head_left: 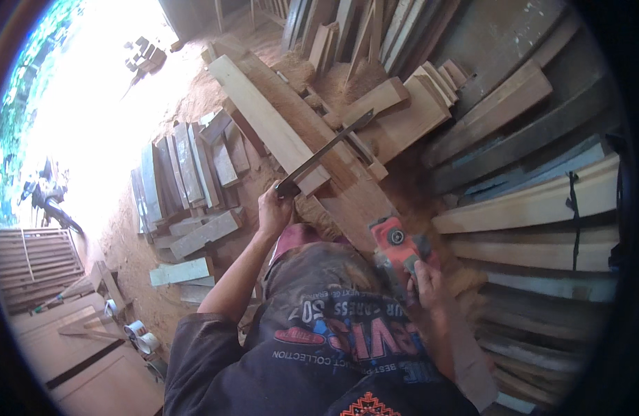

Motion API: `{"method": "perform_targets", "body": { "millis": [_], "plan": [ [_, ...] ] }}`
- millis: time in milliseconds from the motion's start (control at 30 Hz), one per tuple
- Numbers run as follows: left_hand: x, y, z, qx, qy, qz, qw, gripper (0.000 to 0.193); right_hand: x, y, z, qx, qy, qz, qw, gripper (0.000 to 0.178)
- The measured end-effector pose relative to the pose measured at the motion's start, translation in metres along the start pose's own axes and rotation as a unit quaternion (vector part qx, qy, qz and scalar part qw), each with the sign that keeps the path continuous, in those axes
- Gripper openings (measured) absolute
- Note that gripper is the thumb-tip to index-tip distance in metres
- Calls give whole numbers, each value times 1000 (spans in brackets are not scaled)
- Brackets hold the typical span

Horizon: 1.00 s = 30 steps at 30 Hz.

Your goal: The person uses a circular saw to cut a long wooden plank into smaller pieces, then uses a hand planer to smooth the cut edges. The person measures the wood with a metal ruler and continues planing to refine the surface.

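Near the middle, my left hand (275, 211) is closed on the dark stock of a try square. The square's long, narrow metal blade (326, 148) lies slantwise over a pale wooden board (264, 114), close to the board's near end. That board rests on a longer, browner plank bench (357, 197) dusted with sawdust. At the bench's near right end sits a red power tool (401, 243) with a round black part on top. My right hand (426, 284) is closed around the tool's grip; its lower fingers are partly hidden.
Wood offcuts (187, 166) lie in rows on the sawdust-covered floor to the left. Stacked boards (534, 215) line the right side, and more planks lean at the back. A wide board (409, 121) adjoins the bench. White containers (140, 334) stand at lower left.
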<state>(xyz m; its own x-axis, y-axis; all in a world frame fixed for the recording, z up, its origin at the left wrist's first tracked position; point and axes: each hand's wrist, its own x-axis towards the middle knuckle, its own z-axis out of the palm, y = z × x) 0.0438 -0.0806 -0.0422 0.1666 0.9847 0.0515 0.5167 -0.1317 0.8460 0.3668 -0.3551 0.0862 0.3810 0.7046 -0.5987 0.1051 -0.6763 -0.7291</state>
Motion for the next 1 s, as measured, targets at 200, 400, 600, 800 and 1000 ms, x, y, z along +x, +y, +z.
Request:
{"method": "perform_targets", "body": {
  "millis": [200,400,600,800,1000],
  "plan": [
    [35,-13,-12,-34,29,21,999,23,7,8,-3,5,-39,-8,999,55],
    [90,-38,-31,-41,15,-30,999,23,9,15,-2,36,-38,-23,998,56],
    [89,-45,-25,-29,16,-46,998,22,6,7,-6,14,-45,4,999,56],
    [89,-48,-24,-51,12,-43,998,20,9,-25,11,58,-46,15,997,60],
    [88,-38,-28,-37,18,-30,999,20,11,-101,29,39,-76,-47,995,60]
  ]
}}
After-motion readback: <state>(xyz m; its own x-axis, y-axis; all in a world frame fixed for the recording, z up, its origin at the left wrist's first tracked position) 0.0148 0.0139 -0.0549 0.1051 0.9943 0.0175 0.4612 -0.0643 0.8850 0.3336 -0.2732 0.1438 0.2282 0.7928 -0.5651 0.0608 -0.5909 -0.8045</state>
